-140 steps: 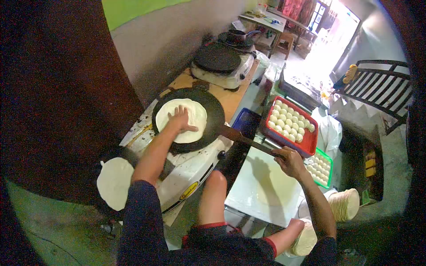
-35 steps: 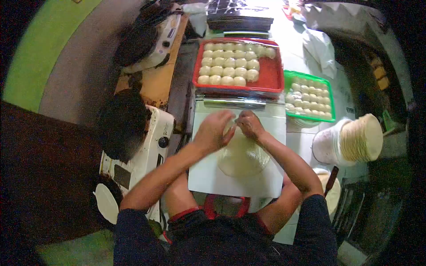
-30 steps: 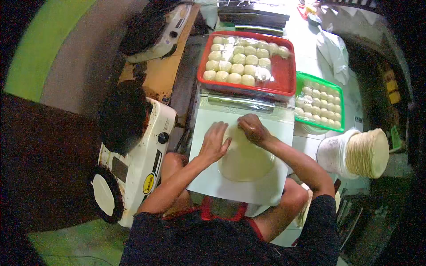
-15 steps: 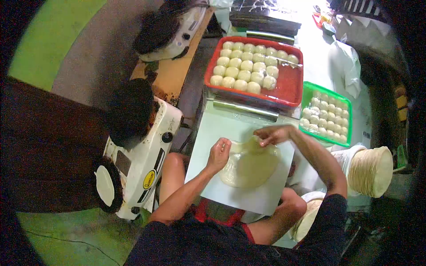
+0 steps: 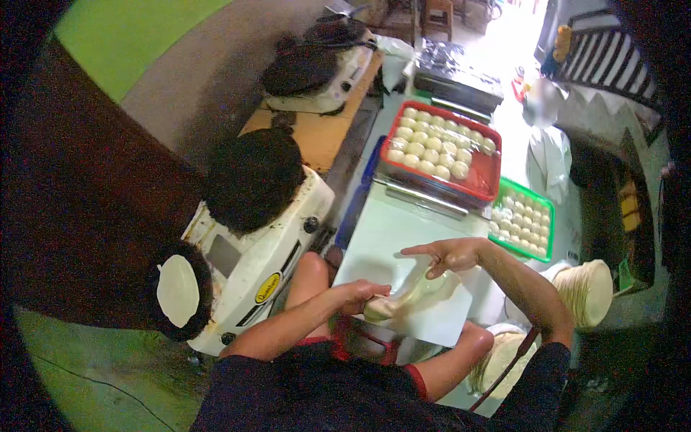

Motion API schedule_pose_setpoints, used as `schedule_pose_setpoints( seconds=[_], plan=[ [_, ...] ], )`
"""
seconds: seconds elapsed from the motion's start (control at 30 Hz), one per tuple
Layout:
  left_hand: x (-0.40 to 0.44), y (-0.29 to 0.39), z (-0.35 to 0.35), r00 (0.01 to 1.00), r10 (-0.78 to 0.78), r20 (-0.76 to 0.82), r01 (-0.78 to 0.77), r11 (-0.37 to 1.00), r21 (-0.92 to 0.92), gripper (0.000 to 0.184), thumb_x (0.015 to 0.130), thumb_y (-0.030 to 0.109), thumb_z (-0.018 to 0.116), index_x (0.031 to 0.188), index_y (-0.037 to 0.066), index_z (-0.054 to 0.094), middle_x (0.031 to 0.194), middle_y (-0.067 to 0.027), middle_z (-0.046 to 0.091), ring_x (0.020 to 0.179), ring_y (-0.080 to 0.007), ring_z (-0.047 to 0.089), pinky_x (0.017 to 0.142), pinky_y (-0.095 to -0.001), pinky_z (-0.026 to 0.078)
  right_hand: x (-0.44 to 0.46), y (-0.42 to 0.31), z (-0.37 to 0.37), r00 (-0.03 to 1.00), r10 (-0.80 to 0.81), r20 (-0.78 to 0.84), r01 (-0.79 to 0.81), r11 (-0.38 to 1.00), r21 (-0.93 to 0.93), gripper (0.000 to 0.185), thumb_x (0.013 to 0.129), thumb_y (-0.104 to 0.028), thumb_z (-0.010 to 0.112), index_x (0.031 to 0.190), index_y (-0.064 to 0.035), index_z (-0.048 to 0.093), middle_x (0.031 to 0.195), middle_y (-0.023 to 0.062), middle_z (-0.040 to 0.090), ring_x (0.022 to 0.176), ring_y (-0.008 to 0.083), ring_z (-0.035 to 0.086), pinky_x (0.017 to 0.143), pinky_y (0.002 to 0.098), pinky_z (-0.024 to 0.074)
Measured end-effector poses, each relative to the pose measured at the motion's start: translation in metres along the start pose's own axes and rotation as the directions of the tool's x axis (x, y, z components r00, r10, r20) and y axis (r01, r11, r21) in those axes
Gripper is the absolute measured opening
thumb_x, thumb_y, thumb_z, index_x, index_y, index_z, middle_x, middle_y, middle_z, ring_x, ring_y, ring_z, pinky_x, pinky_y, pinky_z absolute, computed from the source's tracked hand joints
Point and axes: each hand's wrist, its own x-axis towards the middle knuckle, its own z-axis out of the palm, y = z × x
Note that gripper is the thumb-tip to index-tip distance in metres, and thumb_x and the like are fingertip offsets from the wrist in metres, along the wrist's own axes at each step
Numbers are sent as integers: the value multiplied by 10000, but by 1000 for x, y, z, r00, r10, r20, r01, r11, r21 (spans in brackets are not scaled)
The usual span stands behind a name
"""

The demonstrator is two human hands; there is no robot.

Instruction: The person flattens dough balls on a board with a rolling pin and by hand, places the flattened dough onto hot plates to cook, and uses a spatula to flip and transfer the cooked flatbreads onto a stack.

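Observation:
A thin, stretched sheet of dough (image 5: 414,297) is partly lifted and folded above the white board (image 5: 389,230). My left hand (image 5: 360,295) is closed on its left edge, near the board's front. At the dough's right side is my right hand (image 5: 452,255), index finger stretched out to the left, thumb bent down against the dough's upper edge. Behind the board stands a red tray (image 5: 486,186) with rows of dough balls (image 5: 432,155) under clear film.
At left stand a white stove (image 5: 288,252) with a black round griddle (image 5: 253,180) and a pan with a flat dough round (image 5: 178,290). A second stove (image 5: 338,90) is behind. At right are a green tray (image 5: 551,230) and a stack of flat rounds (image 5: 594,291).
The dough sheet has come up off the board and is bunched and folded. My left hand has moved down towards me with its edge. The view has tilted up, showing more of the room.

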Motion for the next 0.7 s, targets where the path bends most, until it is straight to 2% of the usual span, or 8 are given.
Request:
schedule_pose_setpoints(
  seconds=[0.2, 0.23, 0.27, 0.33, 0.43, 0.53, 0.67, 0.7],
  plan=[
    [-60, 14, -151, 857, 513, -55, -505, 856, 109, 229, 947, 247, 687, 1054, 45, 693, 999, -78, 696, 900, -160, 658, 810, -316, 536, 81, -177, -12, 968, 117, -223, -213, 854, -476, 805, 894, -192, 735, 1575, -157, 308, 1382, 111, 560, 1171, 201, 561, 989, 360, 464],
    [-98, 42, -169, 822, 553, -139, -525, 829, 194, 210, 937, 251, 700, 1022, 59, 684, 982, -63, 687, 882, -144, 643, 795, -308, 534, 108, -180, -36, 988, -94, -119, 45, 932, -360, 822, 868, -173, 749, 1567, -127, 320, 1383, 107, 566, 1144, 196, 572, 967, 345, 476],
    [-138, 70, -186, 778, 587, -222, -526, 803, 280, 194, 928, 254, 712, 990, 74, 675, 964, -48, 679, 864, -128, 629, 780, -300, 532, 126, -205, -41, 964, -197, -181, 110, 908, -405, 781, 893, -134, 735, 1564, -117, 336, 1142, 38, 628, 853, 102, 520, 764, 292, 465],
    [-188, 107, -239, 626, 706, -330, -569, 703, 426, 299, 910, 261, 745, 1106, 64, 634, 975, -40, 668, 858, -125, 622, 755, -295, 527, 157, -256, -57, 932, -298, -206, 183, 878, -442, 746, 903, -98, 713, 1552, -82, 345, 1104, 62, 655, 865, 103, 554, 776, 263, 476],
    [-256, 152, -282, 449, 758, -474, -492, 652, 577, 376, 921, 257, 735, 1201, 44, 603, 1054, -54, 669, 928, -129, 609, 858, -288, 495, 209, -314, -89, 858, -470, -208, 315, 801, -510, 690, 913, -47, 683, 1528, -35, 372, 1073, 102, 696, 916, 115, 615, 833, 245, 504],
    [-262, 153, -332, 332, 850, -410, -437, 523, 732, 447, 897, 247, 748, 1240, -12, 625, 1126, -85, 690, 983, -153, 633, 891, -313, 498, 254, -331, -110, 801, -570, -182, 318, 664, -677, 479, 855, -93, 697, 1326, -41, 624, 1039, 127, 740, 849, 221, 669, 768, 377, 540],
    [-221, 105, -362, 357, 864, -355, -70, 403, 912, 341, 879, 214, 722, 1168, 32, 708, 995, -152, 749, 880, -235, 704, 837, -362, 539, 324, -282, -113, 879, -457, -133, 7, 291, -957, 345, 788, -148, 695, 1129, -107, 726, 1040, 128, 737, 869, 282, 696, 774, 408, 552],
    [-181, 74, -396, 398, 883, -249, -115, 318, 941, 303, 860, 122, 702, 1162, 101, 719, 992, -122, 745, 926, -305, 706, 1021, -452, 489, 337, -257, -104, 927, -332, -175, -99, 233, -967, 291, 766, -168, 690, 1047, -123, 753, 1039, 127, 733, 871, 301, 704, 774, 430, 559]
  ],
)
